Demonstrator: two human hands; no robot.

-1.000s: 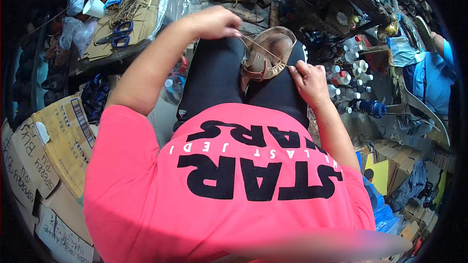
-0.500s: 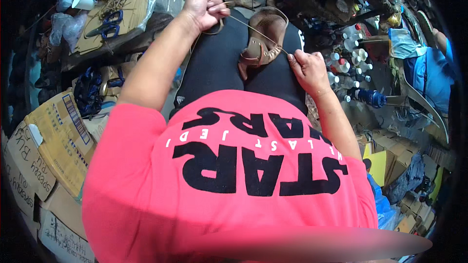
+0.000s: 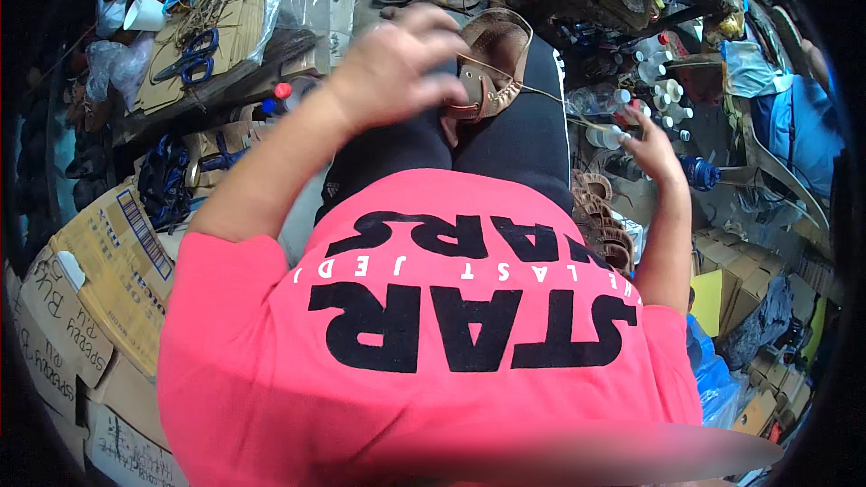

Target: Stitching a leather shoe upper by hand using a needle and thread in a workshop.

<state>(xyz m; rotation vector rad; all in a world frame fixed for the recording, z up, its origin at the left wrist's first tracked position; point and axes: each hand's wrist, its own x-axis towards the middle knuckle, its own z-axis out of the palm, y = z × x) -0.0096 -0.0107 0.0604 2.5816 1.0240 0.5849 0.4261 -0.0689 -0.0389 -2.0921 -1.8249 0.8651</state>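
Note:
A brown leather shoe (image 3: 494, 43), with eyelets, a strap and pale stitching along its edge, lies across my thighs with its opening facing up. A light tan thread (image 3: 543, 93) comes out of the stitched edge and stretches rightward to my right hand (image 3: 657, 151). That hand is out beside my right thigh, thumb and forefinger at the thread's end. Over my left thigh, close to the shoe's left side, is my left hand (image 3: 392, 68). It is smeared by motion, with its fingers curved, and whether it holds anything cannot be made out.
Blue-handled scissors (image 3: 197, 59) lie on a cardboard-covered bench at the left, near a white cup (image 3: 144, 12). Several small plastic bottles (image 3: 654, 68) stand to my right. Marked cardboard boxes (image 3: 108, 261) are stacked at lower left, and more brown shoe parts (image 3: 606, 230) sit by my right hip.
My right hand has moved outward to the right, drawing the thread with it. My left hand has come down and rightward toward the shoe. The shoe has barely shifted.

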